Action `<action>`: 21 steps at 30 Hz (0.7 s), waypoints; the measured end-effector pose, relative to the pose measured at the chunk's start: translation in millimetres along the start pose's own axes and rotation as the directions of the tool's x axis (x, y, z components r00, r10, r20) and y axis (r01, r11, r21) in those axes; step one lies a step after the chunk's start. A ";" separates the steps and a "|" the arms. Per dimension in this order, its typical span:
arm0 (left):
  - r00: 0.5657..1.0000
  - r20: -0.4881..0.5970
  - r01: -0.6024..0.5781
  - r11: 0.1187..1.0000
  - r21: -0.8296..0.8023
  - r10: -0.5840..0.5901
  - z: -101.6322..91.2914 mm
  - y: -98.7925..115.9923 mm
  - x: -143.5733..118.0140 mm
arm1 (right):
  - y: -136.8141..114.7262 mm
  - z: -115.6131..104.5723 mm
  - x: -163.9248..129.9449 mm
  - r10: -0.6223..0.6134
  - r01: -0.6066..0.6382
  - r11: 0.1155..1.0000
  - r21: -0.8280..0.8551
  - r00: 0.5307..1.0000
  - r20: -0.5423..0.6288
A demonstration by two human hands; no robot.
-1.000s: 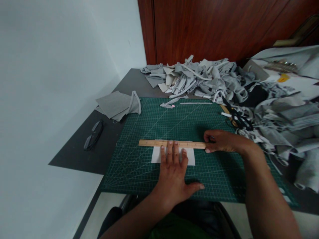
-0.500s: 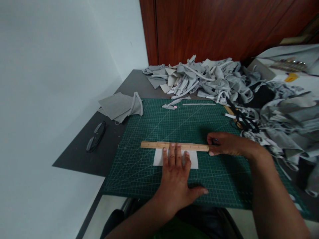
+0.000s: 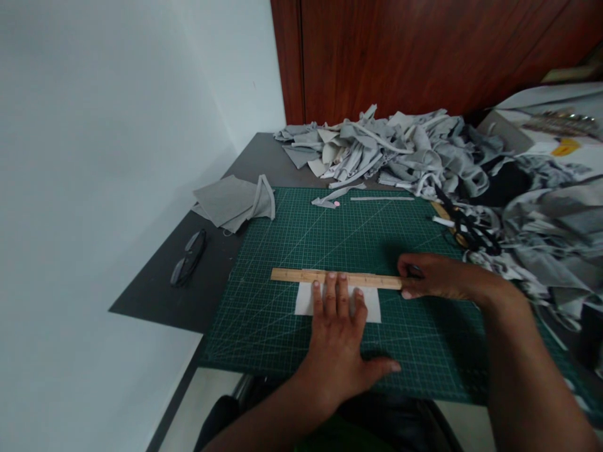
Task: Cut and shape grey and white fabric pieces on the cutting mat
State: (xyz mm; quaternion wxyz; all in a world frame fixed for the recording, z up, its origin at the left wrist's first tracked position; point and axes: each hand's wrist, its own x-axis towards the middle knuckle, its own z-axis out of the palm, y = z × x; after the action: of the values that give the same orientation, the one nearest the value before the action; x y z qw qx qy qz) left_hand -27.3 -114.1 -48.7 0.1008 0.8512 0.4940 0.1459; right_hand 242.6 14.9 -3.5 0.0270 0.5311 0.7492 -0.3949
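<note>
The left hand [image 3: 342,342] is lying flat with its fingers [image 3: 330,292] stretched out and close together, thumb sticking out to the side. It's pressing down on a white piece of fabric [image 3: 372,306], and the fingertips are reaching up onto the lower edge of a wooden ruler [image 3: 301,275]. Nothing gripped there, just an open palm holding stuff down.

The right hand [image 3: 431,277] is curled at the right end of the ruler, fingers folded in and touching that end. Something dark is peeking out of the fist, but I can't tell what it is.

The ruler is lying across the green cutting mat [image 3: 282,326], running left to right along the top edge of the white piece, roughly mid-mat.

Around it: black scissors [image 3: 464,227] are sitting at the mat's far right edge, near the right hand. A big heap of grey fabric scraps [image 3: 396,150] is piling up behind the mat, a thin white strip [image 3: 381,198] is lying near the far edge, a folded grey cloth [image 3: 230,201] is off the left corner, and a pair of glasses [image 3: 188,267] is resting on the dark table [image 3: 155,295].
</note>
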 end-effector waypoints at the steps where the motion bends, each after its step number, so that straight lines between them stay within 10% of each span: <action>1: 1.000 -0.005 -0.003 1.000 0.002 0.003 0.4 -0.2 -0.3 | 0.6 0.2 0.4 0.002 -0.002 1.000 -0.001 1.000 0.001; 21: 0.999 0.023 0.049 0.999 0.016 -0.049 1.4 4.7 -2.7 | 1.1 1.5 0.8 -0.055 0.055 0.998 0.019 0.998 0.004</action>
State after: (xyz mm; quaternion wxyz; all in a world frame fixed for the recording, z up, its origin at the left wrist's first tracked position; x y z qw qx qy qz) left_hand -24.3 -118.9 -48.9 0.1038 0.8412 0.5147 0.1296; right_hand 242.6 14.7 -5.5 0.0131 0.5097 0.7597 -0.4036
